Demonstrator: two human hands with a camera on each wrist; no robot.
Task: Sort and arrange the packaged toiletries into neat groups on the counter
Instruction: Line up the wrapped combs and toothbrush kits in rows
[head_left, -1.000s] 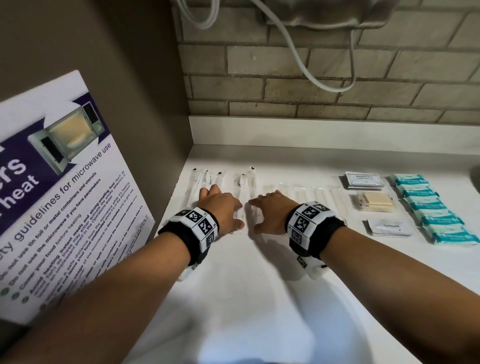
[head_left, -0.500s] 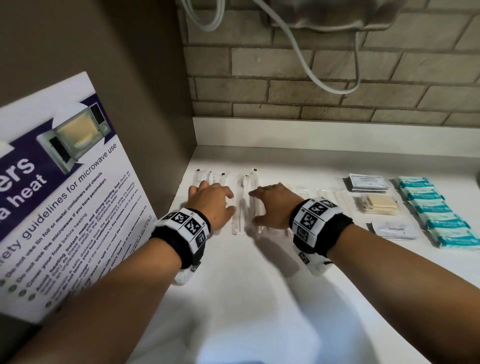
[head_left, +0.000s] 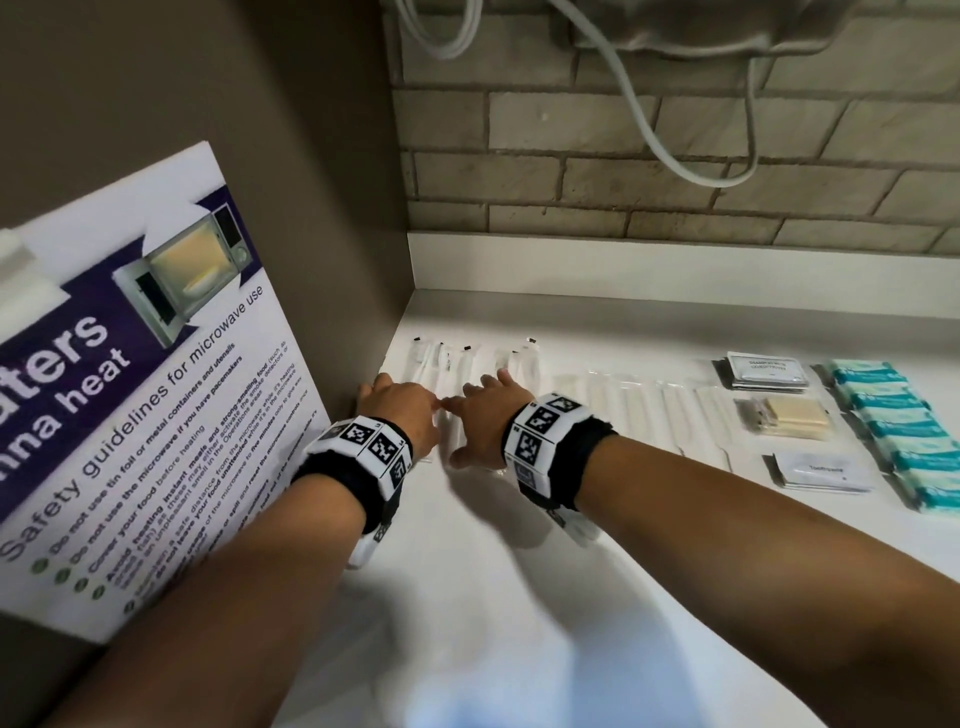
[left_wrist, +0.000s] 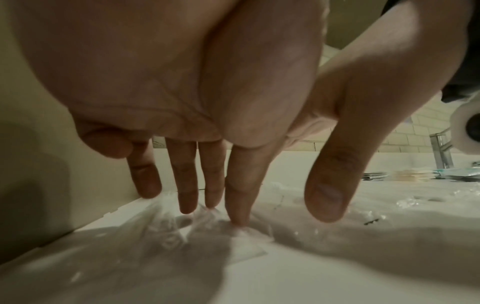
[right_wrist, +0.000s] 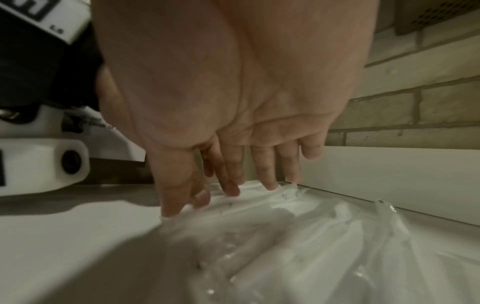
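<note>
Several long clear-wrapped toothbrush packets (head_left: 452, 364) lie side by side at the counter's back left corner. My left hand (head_left: 400, 415) lies flat on the leftmost ones, its straight fingers (left_wrist: 236, 205) pressing the plastic (left_wrist: 168, 230). My right hand (head_left: 483, 415) lies flat beside it, its fingertips (right_wrist: 270, 183) on the neighbouring wrappers (right_wrist: 298, 236). More clear packets (head_left: 649, 400) run on to the right. Grey sachets (head_left: 766, 370), a cream packet (head_left: 787, 418), a white toothpaste sachet (head_left: 821, 470) and a column of teal bars (head_left: 904, 431) lie at the far right.
The white counter (head_left: 519, 597) meets a brown side wall (head_left: 260, 156) on the left and a brick back wall (head_left: 623, 182). A microwave safety poster (head_left: 130, 415) leans against the side wall. A white cable (head_left: 649, 140) hangs from a box above.
Both hands have slid left toward the corner and closer together, pushing the clear packets with them; their thumbs now nearly touch.
</note>
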